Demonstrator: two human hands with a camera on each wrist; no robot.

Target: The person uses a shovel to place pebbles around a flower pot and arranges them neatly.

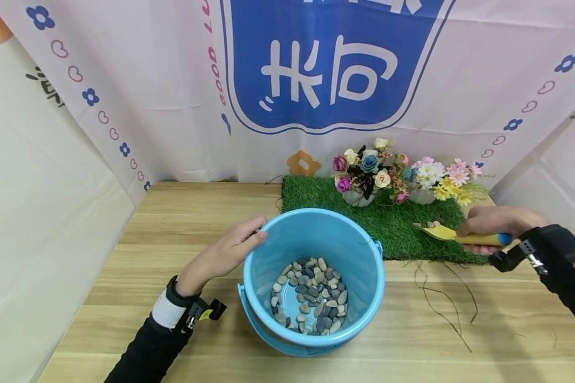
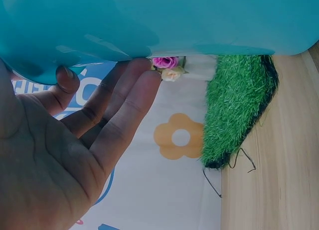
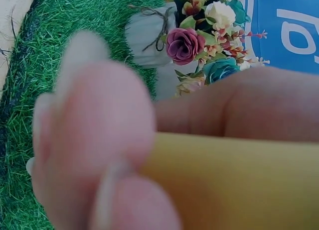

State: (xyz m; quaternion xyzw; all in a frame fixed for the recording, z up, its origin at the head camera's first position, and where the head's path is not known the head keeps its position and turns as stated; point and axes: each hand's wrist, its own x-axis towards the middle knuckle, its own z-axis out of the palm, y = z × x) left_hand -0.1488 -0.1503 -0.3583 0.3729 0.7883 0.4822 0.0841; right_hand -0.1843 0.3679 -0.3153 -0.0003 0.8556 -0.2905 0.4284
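Observation:
A light-blue bucket (image 1: pixel 376 298) stands on the table with several grey and tan pebbles (image 1: pixel 316 290) across its bottom. My left hand (image 1: pixel 227 250) grips its rim on the left side, thumb over the edge. In the left wrist view, the fingers (image 2: pixel 124 115) lie along the bucket's outer wall (image 2: pixel 164 26). On the right, my right hand (image 1: pixel 495 226) holds a small yellow hand trowel (image 1: pixel 441 232) by the handle, low over the artificial turf. A few pebbles (image 1: pixel 433 224) show at the blade. The right wrist view shows fingers curled round the yellow handle (image 3: pixel 249 180).
A strip of artificial turf (image 1: pixel 316 191) lies behind the bucket. Two pots of artificial flowers (image 1: pixel 370 164) (image 1: pixel 443 178) stand at its back edge. Loose dark strands (image 1: pixel 443 292) lie on the wooden table (image 1: pixel 172 229). A printed cloth (image 1: pixel 172 106) hangs behind.

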